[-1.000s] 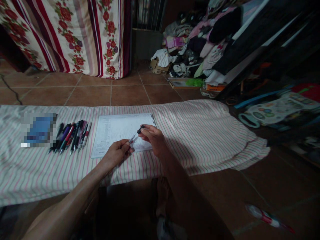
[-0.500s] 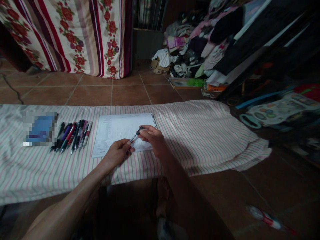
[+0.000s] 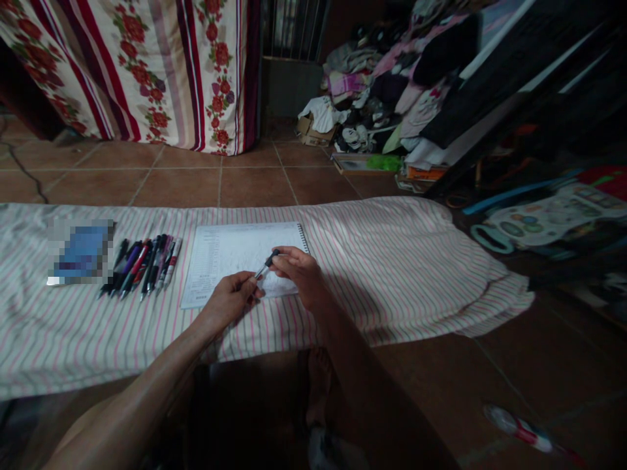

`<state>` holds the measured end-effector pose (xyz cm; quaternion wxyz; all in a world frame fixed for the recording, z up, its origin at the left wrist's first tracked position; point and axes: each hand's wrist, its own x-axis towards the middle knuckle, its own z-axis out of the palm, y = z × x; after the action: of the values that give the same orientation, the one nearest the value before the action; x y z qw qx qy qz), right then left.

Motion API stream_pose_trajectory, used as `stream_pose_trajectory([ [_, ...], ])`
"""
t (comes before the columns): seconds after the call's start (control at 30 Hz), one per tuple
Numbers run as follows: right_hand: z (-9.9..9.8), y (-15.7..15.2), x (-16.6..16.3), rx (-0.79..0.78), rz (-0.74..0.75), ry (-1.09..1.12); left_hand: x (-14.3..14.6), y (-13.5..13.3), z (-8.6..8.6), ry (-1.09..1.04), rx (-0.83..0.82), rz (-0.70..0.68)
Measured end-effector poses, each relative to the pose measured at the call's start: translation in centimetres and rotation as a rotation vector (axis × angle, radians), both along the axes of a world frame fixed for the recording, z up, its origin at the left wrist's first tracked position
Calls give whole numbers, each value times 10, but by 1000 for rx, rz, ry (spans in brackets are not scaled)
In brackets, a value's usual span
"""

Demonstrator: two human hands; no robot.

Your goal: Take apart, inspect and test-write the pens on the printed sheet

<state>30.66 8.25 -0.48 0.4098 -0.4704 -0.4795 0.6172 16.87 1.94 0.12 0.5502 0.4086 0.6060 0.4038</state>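
Above a spiral-bound pad [image 3: 235,245] with a white printed page, both my hands grip one pen [image 3: 263,268]. The pen has a clear barrel and a black end, and it slants up to the right. My left hand [image 3: 236,295] pinches its lower end between thumb and fingers. Around the black end, the fingers of my right hand [image 3: 300,269] are closed. The pen's lower tip is hidden by my left fingers. To the left of the pad, several pens [image 3: 142,264] lie side by side in a row.
A striped cloth [image 3: 392,261] covers the low surface under the pad. At the far left lies a blurred-out blue item [image 3: 83,251]. Beyond are a floral curtain [image 3: 171,72] and a heap of clothes [image 3: 382,85]. On the tiled floor at right lies a plastic bottle [image 3: 519,427].
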Motion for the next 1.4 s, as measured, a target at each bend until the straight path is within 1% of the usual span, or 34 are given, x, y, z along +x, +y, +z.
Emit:
stream_pose_trajectory([
  [0.2,2,-1,0,-18,-9,21,0,-1,-1,-47,-26,20],
  [0.5,6,-2,0,-57,3,95,0,-2,1,-86,-19,36],
  [0.83,8,-1,0,-90,-43,132,-2,-2,-3,-61,2,24],
  [1.1,7,1,-1,-128,-101,201,-1,-3,0,-52,0,10],
  [1.27,6,2,0,-117,-126,181,-2,-2,-1,-38,9,2],
  [1.4,4,3,1,-75,-91,105,-3,-1,-1,-23,12,17],
])
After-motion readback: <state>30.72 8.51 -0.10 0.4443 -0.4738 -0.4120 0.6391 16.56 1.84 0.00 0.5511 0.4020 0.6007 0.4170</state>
